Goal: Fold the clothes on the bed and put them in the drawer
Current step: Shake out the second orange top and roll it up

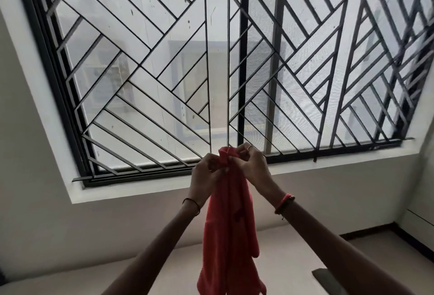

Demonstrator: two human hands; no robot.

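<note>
A coral-red garment [229, 231] hangs straight down in front of me, bunched at its top edge. My left hand [206, 172] and my right hand [251, 163] are raised side by side at arm's length, and both pinch that top edge, fingers curled into the cloth. The lower part of the garment runs out of the bottom of the view. Neither the bed's other clothes nor a drawer is in view.
A large window [211, 64] with a black diagonal-bar grille fills the wall ahead, above a white sill [305, 165]. Below it runs a pale wall and a light surface [293, 247]. A dark flat object [326, 280] lies at the lower right.
</note>
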